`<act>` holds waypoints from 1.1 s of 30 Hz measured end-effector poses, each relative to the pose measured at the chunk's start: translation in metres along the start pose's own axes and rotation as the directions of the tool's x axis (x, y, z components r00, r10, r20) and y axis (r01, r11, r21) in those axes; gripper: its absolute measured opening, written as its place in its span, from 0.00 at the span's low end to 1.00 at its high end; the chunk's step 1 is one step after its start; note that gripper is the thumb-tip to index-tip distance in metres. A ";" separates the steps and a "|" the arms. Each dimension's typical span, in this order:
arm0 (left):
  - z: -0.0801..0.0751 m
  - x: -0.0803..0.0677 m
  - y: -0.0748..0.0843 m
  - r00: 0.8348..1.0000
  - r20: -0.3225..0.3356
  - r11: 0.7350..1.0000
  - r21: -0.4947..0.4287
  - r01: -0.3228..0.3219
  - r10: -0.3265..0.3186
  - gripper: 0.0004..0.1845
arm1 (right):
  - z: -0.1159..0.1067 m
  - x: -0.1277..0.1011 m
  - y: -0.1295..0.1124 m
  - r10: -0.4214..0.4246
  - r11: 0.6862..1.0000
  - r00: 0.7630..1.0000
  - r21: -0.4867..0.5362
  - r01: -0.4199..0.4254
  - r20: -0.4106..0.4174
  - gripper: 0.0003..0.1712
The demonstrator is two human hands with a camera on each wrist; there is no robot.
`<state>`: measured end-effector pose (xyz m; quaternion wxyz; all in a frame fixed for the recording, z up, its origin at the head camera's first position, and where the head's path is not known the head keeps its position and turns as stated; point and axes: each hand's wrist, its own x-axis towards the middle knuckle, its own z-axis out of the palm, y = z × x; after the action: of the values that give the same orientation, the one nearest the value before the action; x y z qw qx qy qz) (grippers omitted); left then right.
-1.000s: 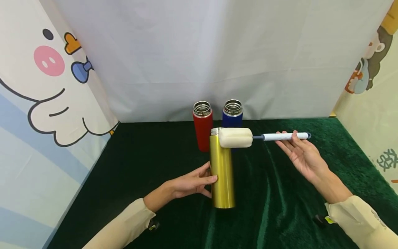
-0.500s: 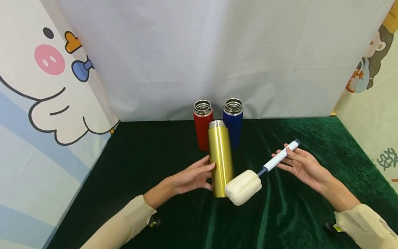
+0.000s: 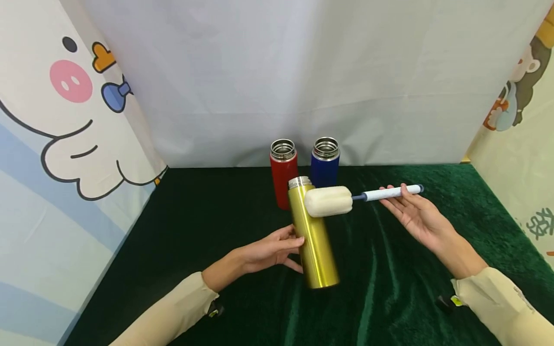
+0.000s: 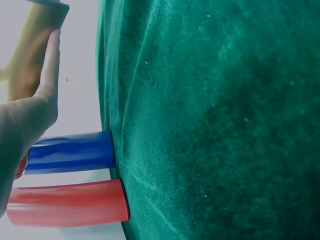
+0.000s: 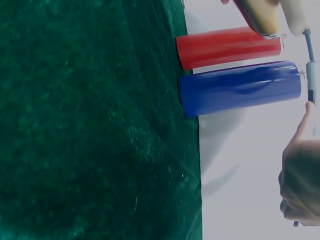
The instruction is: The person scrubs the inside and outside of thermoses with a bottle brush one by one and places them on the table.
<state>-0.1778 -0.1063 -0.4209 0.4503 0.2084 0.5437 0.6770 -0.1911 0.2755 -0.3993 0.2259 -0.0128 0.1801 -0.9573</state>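
Note:
A gold flask (image 3: 315, 240) without a lid is tilted, its mouth leaning left, and my left hand (image 3: 291, 249) grips its lower body, thumb in front. The left wrist view shows those fingers lying along the gold flask (image 4: 27, 50). My right hand (image 3: 402, 201) pinches the white handle (image 3: 389, 193) of a bottle brush held about level. Its cream sponge head (image 3: 328, 202) touches the flask's upper side just below the mouth. The right wrist view shows the handle (image 5: 312, 75) above my right hand (image 5: 300, 175).
A red flask (image 3: 283, 170) and a blue flask (image 3: 324, 166), both open, stand side by side at the back on the green velvet cloth (image 3: 195, 230). A white backdrop and cartoon-printed side panels close in the area. The red flask (image 4: 65, 202) and blue flask (image 5: 240, 87) show in the wrist views.
The brush swung up from pointing down beside the flask's base to level, its sponge now at the flask's top. The gold flask went from upright to tilted.

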 end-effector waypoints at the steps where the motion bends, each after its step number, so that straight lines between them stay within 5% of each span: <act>1: 0.000 0.000 0.000 1.000 -0.006 1.000 0.008 0.005 -0.005 0.36 | 0.000 0.000 0.001 0.002 0.999 1.000 0.038 -0.001 -0.010 0.10; 8: -0.002 -0.001 0.000 0.999 -0.039 0.998 0.053 0.027 -0.025 0.34 | -0.001 -0.003 0.007 -0.030 0.986 1.000 0.162 0.031 -0.008 0.07; 15: -0.005 0.000 0.008 0.996 -0.091 0.997 0.078 -0.016 0.023 0.37 | -0.013 -0.011 0.004 0.044 0.996 0.988 -0.078 -0.032 0.148 0.20; 23: -0.007 0.001 0.010 0.995 -0.091 0.998 0.039 -0.047 0.050 0.37 | -0.029 -0.017 0.005 0.150 0.942 0.960 -0.329 -0.066 0.237 0.24; 28: -0.009 0.002 0.010 0.996 -0.075 0.998 0.038 -0.042 0.045 0.33 | -0.030 -0.017 0.007 0.140 0.925 0.968 -0.377 -0.051 0.211 0.23; 33: -0.006 0.003 0.008 0.999 -0.040 1.000 0.025 -0.008 0.009 0.33 | -0.024 -0.013 0.006 0.097 0.941 0.989 -0.333 -0.055 0.111 0.18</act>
<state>-0.1873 -0.1070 -0.4162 0.4338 0.2023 0.5601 0.6762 -0.1791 0.2843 -0.4229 0.2684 -0.1034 0.3232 -0.9015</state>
